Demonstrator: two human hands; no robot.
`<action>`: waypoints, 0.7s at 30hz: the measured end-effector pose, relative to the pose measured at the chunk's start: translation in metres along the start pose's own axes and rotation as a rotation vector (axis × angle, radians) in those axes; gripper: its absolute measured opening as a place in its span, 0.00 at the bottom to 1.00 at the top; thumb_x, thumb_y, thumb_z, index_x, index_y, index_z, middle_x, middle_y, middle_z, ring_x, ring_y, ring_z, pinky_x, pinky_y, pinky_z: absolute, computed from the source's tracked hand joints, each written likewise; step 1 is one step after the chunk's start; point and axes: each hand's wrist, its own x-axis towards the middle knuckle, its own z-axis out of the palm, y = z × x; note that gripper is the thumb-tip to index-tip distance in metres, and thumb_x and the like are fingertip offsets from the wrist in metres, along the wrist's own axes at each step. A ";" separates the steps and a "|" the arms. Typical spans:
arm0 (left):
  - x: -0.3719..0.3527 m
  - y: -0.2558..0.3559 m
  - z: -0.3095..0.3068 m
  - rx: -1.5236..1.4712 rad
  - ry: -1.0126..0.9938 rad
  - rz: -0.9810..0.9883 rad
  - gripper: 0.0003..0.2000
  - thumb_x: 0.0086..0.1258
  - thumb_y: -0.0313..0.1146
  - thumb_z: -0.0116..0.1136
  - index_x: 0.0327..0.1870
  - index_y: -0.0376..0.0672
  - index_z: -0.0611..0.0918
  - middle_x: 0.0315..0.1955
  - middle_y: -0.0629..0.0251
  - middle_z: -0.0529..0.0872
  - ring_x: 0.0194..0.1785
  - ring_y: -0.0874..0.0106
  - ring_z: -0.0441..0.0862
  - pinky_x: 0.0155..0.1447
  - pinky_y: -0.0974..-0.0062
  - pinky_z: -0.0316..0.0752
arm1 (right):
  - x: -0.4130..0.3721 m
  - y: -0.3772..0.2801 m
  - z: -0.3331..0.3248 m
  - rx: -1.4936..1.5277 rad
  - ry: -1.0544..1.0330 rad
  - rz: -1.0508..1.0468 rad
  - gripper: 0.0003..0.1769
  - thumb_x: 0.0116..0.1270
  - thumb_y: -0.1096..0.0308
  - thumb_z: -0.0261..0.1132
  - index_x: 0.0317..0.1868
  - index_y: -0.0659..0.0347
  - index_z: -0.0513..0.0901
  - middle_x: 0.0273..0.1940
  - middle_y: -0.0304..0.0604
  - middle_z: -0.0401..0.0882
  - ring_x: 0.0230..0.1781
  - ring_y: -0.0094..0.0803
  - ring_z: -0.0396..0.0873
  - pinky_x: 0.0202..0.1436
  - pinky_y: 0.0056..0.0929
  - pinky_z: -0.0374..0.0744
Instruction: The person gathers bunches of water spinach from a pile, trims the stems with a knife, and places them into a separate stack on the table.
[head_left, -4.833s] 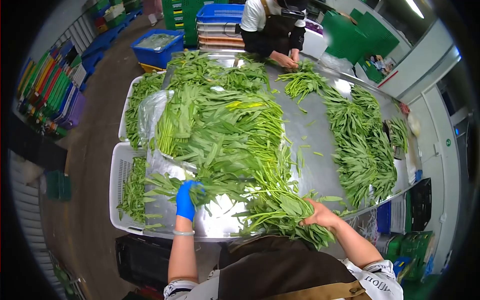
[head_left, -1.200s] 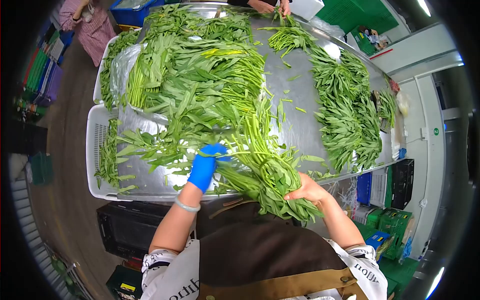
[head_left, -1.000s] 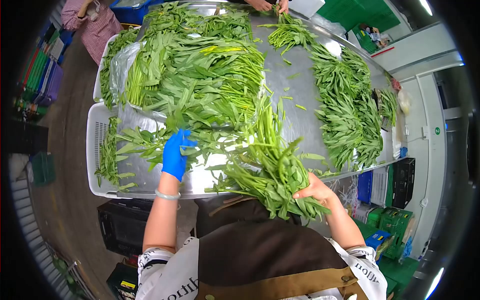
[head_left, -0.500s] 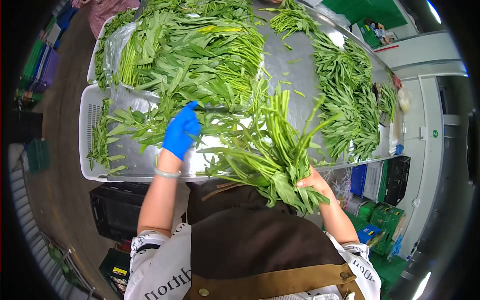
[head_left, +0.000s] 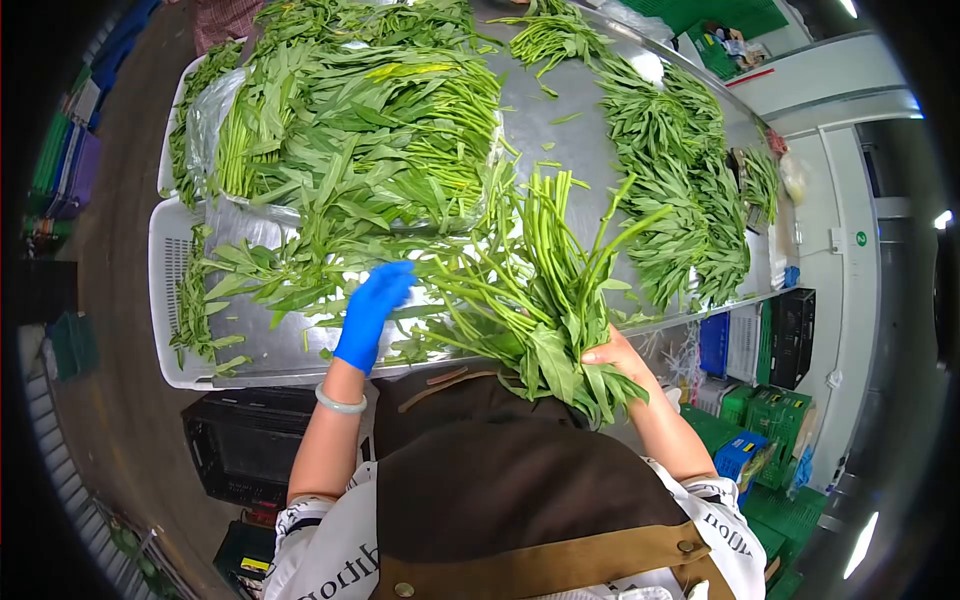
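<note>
My right hand (head_left: 612,356) grips a thick bunch of green leafy stalks (head_left: 545,290) at the near table edge, with the cut stems fanning up and away from me. My left hand (head_left: 371,312), in a blue glove, reaches flat over loose stalks (head_left: 290,275) on the steel table (head_left: 580,160), its fingers extended toward the held bunch. It holds nothing that I can see. A big pile of the same greens (head_left: 380,130) lies beyond both hands.
A long row of sorted greens (head_left: 680,180) runs along the table's right side. White crates (head_left: 175,300) holding greens stand at the left edge. Black crates (head_left: 235,450) sit on the floor below me; green and blue crates (head_left: 750,410) are stacked at the right.
My right hand has tipped the bunch more upright, stems pointing away. My gloved left hand came down and right from the pile's edge toward the bunch. The view has tilted further down.
</note>
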 end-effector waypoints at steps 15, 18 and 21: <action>-0.012 0.008 0.037 1.246 -0.096 1.035 0.06 0.58 0.30 0.65 0.33 0.41 0.81 0.34 0.58 0.80 0.39 0.57 0.78 0.41 0.64 0.72 | 0.010 -0.007 0.017 -0.009 -0.005 -0.005 0.38 0.51 0.71 0.72 0.64 0.67 0.69 0.55 0.48 0.78 0.55 0.38 0.78 0.62 0.37 0.74; 0.007 0.021 -0.006 1.166 0.258 0.984 0.03 0.60 0.28 0.61 0.31 0.40 0.79 0.33 0.55 0.80 0.37 0.54 0.77 0.41 0.62 0.72 | 0.010 -0.007 0.009 -0.050 -0.032 -0.018 0.39 0.51 0.72 0.72 0.64 0.66 0.69 0.56 0.47 0.78 0.55 0.37 0.77 0.63 0.36 0.73; 0.023 0.024 -0.056 1.353 0.379 0.625 0.05 0.61 0.27 0.60 0.31 0.38 0.77 0.31 0.54 0.78 0.35 0.53 0.77 0.40 0.62 0.72 | 0.009 -0.002 0.003 -0.057 -0.047 0.003 0.38 0.51 0.74 0.71 0.65 0.66 0.68 0.57 0.46 0.77 0.57 0.36 0.76 0.64 0.35 0.72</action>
